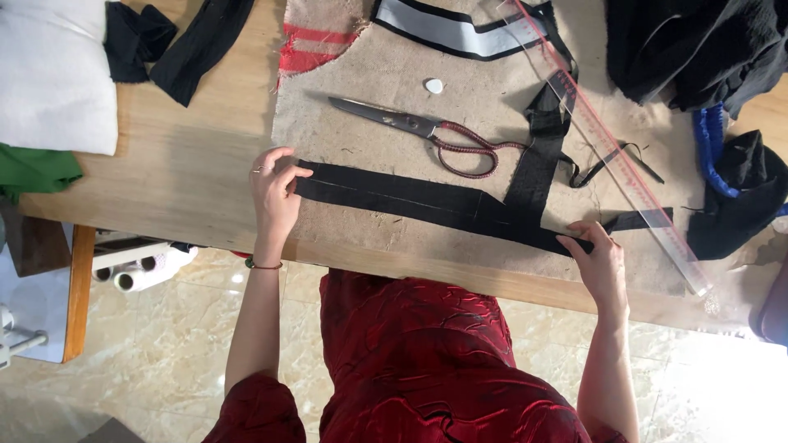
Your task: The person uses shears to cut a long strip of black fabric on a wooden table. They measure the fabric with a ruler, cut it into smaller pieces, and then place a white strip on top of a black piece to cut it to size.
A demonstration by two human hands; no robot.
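- Our wooden surface [189,164] has a brown cloth mat [394,139] on it, so we work on that.
- A long black strip [410,199] lies flat across the mat, near our edge.
- Our left hand [273,197] pinches one end with its fingers [293,175]; our right hand [599,267] presses flat fingers on the other, keeping it straight.
- The clear ruler [624,164] and scissors [427,131] lie just behind the strip.
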